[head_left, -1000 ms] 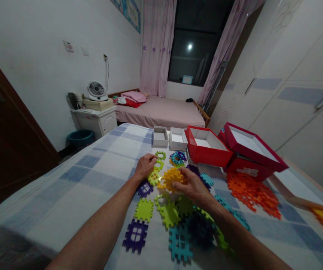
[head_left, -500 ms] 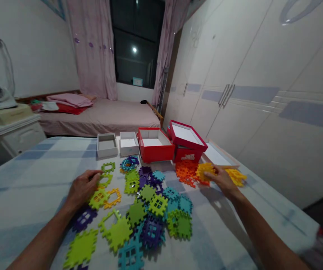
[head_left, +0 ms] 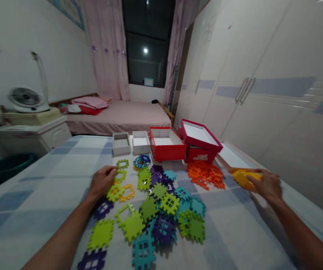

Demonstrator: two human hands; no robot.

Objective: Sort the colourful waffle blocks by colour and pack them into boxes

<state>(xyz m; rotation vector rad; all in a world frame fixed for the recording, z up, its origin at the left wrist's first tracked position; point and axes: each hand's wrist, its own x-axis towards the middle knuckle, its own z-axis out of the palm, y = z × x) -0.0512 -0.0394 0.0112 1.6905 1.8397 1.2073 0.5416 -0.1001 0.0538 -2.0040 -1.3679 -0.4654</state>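
Observation:
At the right side of the bed-like surface, my right hand is closed on yellow interlocking building pieces; where the held ones end and any lying ones begin is unclear. My left hand rests with curled fingers at the left edge of the green frame pieces. Whatever those fingers grip is hidden. Beside it lie a lime window piece and a yellow frame piece. Purple, teal and green toothed pieces are heaped between the hands. Orange pieces form a pile left of my right hand.
Along the far edge stand a grey box, a white box and an open red box. A tilted red lid rests on another red box. A shallow white tray lies beside the wardrobe.
My right hand has moved right with the yellow pieces, away from the orange pile to where other yellow pieces lay. The view has turned left. My left hand stays by the green frames.

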